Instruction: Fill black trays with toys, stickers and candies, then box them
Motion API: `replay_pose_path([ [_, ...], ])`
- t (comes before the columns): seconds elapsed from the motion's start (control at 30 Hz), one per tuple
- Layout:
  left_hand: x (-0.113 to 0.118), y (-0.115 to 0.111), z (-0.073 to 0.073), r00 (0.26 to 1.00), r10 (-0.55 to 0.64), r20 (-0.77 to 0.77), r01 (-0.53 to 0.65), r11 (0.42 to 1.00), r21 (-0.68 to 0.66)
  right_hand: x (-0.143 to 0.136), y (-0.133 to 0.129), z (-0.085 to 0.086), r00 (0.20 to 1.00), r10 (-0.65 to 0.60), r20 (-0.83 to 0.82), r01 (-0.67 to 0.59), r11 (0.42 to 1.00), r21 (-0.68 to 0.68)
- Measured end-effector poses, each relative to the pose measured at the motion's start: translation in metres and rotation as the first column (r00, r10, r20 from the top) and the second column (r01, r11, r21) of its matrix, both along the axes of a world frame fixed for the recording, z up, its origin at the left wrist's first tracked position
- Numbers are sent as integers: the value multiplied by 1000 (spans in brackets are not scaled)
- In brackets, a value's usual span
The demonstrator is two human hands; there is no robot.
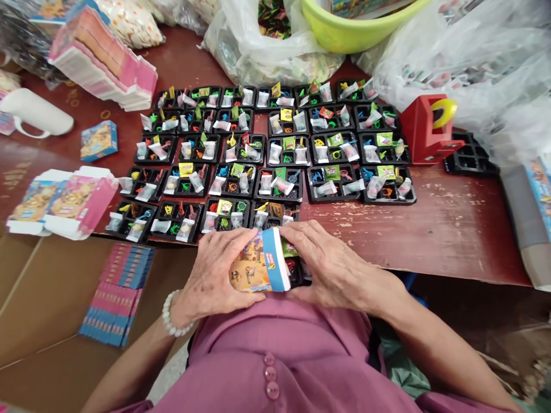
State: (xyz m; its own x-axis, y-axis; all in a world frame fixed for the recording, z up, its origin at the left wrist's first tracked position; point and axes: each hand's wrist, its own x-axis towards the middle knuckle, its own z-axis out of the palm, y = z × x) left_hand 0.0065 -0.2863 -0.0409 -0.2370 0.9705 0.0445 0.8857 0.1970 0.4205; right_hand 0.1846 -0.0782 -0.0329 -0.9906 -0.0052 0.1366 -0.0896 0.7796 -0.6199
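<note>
My left hand (219,269) is closed round a small printed cardboard box (253,267) with a blue end band, held just in front of my body. In my right hand (331,264) is a black plastic tray (295,271) with a green packet on it. The tray's left part is inside the open right end of the box; my fingers hide most of its right part. Beyond my hands, rows of similar black trays (336,182) hold small coloured toys, packets and white-wrapped pieces.
Flat cartons (80,198), a blue box (99,141) and a white mug (37,113) are left. A red tape dispenser (426,135) stands right, near empty black trays (471,155). Filled boxes (114,295) lie in a large carton (38,292). Bags (275,63) and a yellow-green basin (361,31) stand behind.
</note>
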Motion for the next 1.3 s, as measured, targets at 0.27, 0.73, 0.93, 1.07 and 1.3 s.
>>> replay_pose_path([
  [0.27, 1, -5, -7, 995, 102, -8, -100, 985, 141, 3, 4, -18, 945, -328, -6, 253, 740, -623],
  [0.73, 28, 6, -8, 991, 60, 116, -97, 935, 342, -3, -44, -17, 966, -245, 80, 212, 583, -784],
  [0.93, 32, -3, -14, 267, -87, 960, -317, 933, 172, 11, -28, -10, 945, -323, 50, 240, 581, -778],
  [1.07, 38, -4, -20, -94, 24, 995, -404, 913, -60, -1, -44, -34, 939, -311, 146, 259, 363, -895],
  [1.3, 55, -18, -19, 322, 179, 930, -700, 707, 106, -6, -63, -45, 922, -381, 67, 244, 439, -865],
])
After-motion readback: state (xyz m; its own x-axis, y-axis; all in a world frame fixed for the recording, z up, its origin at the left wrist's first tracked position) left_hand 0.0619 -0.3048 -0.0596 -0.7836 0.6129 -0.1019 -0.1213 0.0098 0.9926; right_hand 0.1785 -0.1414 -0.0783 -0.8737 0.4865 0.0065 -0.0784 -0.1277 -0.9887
